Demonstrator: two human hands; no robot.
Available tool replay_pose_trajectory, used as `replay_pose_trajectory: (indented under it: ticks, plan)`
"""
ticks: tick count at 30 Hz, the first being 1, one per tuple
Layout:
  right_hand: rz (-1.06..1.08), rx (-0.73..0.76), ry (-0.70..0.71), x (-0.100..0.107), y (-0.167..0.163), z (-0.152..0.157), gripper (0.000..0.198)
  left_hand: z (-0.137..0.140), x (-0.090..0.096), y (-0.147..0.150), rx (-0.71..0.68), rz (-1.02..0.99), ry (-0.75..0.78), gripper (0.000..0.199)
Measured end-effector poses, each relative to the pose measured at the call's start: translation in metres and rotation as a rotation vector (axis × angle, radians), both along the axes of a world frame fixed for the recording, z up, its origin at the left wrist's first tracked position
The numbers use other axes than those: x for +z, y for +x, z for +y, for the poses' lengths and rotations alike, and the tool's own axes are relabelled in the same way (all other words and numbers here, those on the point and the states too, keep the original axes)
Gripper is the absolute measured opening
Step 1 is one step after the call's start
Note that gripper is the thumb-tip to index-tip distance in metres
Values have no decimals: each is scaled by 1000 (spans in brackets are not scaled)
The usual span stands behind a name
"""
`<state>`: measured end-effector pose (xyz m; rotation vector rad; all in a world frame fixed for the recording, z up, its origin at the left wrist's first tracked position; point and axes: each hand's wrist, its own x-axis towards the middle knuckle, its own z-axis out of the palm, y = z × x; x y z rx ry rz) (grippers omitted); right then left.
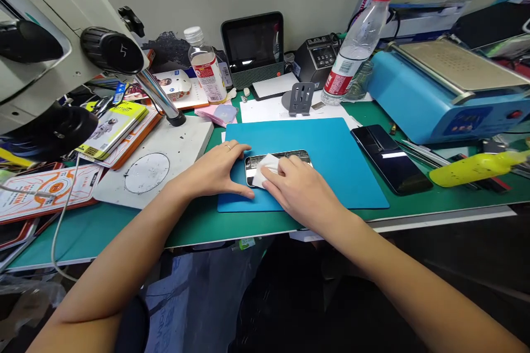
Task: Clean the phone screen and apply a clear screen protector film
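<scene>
A smartphone lies flat on the blue work mat, its long side running left to right. My right hand pinches a folded white wipe and presses it on the phone's face, covering much of the right part. At the phone's left end, my left hand is open, thumb and fingers spread around that end. Whether the left fingertips touch the phone, I cannot tell.
A dark phone and a yellow bottle lie right of the mat. Behind them sits a blue heating plate. A red-capped bottle and phone stand are at the back. A microscope overhangs the left, near stacked boxes.
</scene>
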<state>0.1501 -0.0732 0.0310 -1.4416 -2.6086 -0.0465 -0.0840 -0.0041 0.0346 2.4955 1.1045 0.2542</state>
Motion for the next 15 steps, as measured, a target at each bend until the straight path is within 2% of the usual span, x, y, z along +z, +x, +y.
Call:
replay_pose_trajectory:
  ticks: [5, 9, 15]
  plan:
    - [-31, 22, 35, -3, 21, -13, 38, 1, 0, 0, -11, 25, 20, 99]
    - [-32, 20, 41, -2, 13, -3, 38, 2, 0, 0, -30, 33, 28, 94]
    - [-31, 116, 6, 5, 2, 10, 34, 1, 1, 0, -39, 36, 23, 82]
